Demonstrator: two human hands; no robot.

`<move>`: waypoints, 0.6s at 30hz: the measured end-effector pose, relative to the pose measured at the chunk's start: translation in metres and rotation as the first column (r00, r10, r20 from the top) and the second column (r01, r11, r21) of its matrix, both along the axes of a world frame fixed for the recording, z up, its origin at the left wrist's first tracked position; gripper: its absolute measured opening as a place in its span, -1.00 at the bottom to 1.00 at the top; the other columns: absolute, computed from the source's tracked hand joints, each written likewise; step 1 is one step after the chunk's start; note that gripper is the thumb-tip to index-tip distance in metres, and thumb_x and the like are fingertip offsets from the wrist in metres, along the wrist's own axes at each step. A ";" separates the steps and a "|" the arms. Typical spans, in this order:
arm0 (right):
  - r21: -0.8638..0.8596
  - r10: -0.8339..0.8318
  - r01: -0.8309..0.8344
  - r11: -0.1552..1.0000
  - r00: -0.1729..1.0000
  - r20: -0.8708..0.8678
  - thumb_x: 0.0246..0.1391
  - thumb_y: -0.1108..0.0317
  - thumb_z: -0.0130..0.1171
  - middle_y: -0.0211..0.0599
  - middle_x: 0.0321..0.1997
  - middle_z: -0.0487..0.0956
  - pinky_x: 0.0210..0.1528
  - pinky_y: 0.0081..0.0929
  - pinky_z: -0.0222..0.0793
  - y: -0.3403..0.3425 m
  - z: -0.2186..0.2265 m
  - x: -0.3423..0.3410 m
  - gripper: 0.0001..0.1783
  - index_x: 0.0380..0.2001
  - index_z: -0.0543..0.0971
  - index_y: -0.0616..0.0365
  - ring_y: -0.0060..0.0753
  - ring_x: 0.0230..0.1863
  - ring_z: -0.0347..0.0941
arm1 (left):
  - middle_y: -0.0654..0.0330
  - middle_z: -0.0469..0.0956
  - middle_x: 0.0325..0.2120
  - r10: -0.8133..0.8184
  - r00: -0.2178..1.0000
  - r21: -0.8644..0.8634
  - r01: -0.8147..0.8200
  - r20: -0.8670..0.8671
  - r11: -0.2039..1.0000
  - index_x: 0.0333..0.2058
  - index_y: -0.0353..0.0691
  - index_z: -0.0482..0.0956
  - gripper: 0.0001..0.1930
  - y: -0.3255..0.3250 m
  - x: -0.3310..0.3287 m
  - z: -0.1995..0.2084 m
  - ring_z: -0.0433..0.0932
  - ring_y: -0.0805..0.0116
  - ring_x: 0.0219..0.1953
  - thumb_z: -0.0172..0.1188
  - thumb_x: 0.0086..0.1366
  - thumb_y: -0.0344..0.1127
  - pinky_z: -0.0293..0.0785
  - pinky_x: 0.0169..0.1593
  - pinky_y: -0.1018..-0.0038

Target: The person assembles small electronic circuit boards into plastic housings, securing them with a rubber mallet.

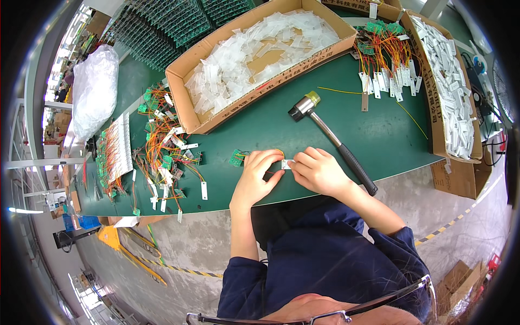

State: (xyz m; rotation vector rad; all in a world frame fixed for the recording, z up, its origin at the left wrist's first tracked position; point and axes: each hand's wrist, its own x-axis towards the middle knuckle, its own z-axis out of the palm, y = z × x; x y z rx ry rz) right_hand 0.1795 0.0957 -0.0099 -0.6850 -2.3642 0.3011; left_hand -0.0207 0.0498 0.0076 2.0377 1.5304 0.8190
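Note:
Near the table's front edge, my left hand [254, 177] pinches the left end of a small white plastic strip [287, 164]. My right hand [320, 172] has thumb and fingers closed at the strip's right end. Thin wires pass beneath my left fingers, and a small green circuit board [236, 157] lies just left of that hand, apparently joined to them. The strip's ends are partly hidden by my fingertips. Right of my hands lies a hammer [342, 149] with a black grip and a yellow-and-black head.
An open cardboard box [260, 81] of clear plastic pieces stands at the back. Another box [433, 103] of white plastic parts is at the right. Wired circuit boards lie heaped at the left [162, 141] and back right [379, 43]. A loose yellow wire [338, 90] lies beyond the hammer.

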 end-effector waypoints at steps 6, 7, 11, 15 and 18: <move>-0.002 -0.002 0.002 1.000 1.000 -0.004 -0.15 0.40 0.26 -0.48 -0.40 0.40 -0.33 -0.50 0.39 -0.001 0.000 0.000 -0.78 -0.33 0.61 0.09 -0.43 -0.34 0.36 | 0.25 0.54 -0.08 -0.030 0.997 0.015 0.031 -0.075 0.999 -0.17 -0.19 0.58 -0.61 0.001 0.000 0.004 0.44 0.20 -0.09 0.37 -0.05 -0.47 0.36 0.05 0.33; -0.002 -0.003 0.003 1.000 1.000 -0.003 -0.15 0.40 0.26 -0.48 -0.40 0.40 -0.33 -0.50 0.39 -0.001 0.000 0.000 -0.78 -0.33 0.61 0.09 -0.43 -0.34 0.36 | 0.25 0.52 -0.07 -0.017 0.994 0.026 0.020 -0.108 0.999 -0.16 -0.18 0.58 -0.61 0.000 0.000 0.004 0.43 0.20 -0.10 0.37 -0.05 -0.46 0.38 0.01 0.34; -0.005 -0.004 0.004 1.000 1.000 -0.004 -0.15 0.39 0.26 -0.48 -0.40 0.40 -0.34 -0.49 0.40 -0.001 0.000 0.000 -0.79 -0.34 0.61 0.09 -0.42 -0.34 0.37 | 0.25 0.48 -0.05 0.005 0.982 0.076 0.010 -0.190 0.997 -0.14 -0.14 0.59 -0.59 -0.002 -0.002 -0.001 0.43 0.19 -0.13 0.37 -0.05 -0.40 0.44 -0.06 0.35; -0.004 -0.002 0.002 1.000 1.000 -0.006 -0.15 0.39 0.26 -0.48 -0.40 0.40 -0.34 -0.49 0.41 -0.001 0.000 -0.001 -0.81 -0.36 0.61 0.10 -0.42 -0.34 0.37 | 0.25 0.47 -0.06 0.030 0.977 0.104 -0.008 -0.211 0.995 -0.12 -0.11 0.60 -0.57 -0.005 -0.003 -0.004 0.44 0.21 -0.16 0.37 -0.05 -0.39 0.45 -0.07 0.35; 0.000 -0.001 0.001 1.000 1.000 -0.015 -0.14 0.39 0.25 -0.48 -0.41 0.40 -0.34 -0.49 0.41 0.001 0.000 -0.002 -0.82 -0.37 0.61 0.10 -0.42 -0.34 0.37 | 0.26 0.46 0.00 0.040 0.971 0.146 -0.005 -0.238 0.989 -0.10 -0.07 0.60 -0.56 -0.006 -0.004 -0.006 0.44 0.22 -0.19 0.36 -0.04 -0.39 0.45 -0.07 0.35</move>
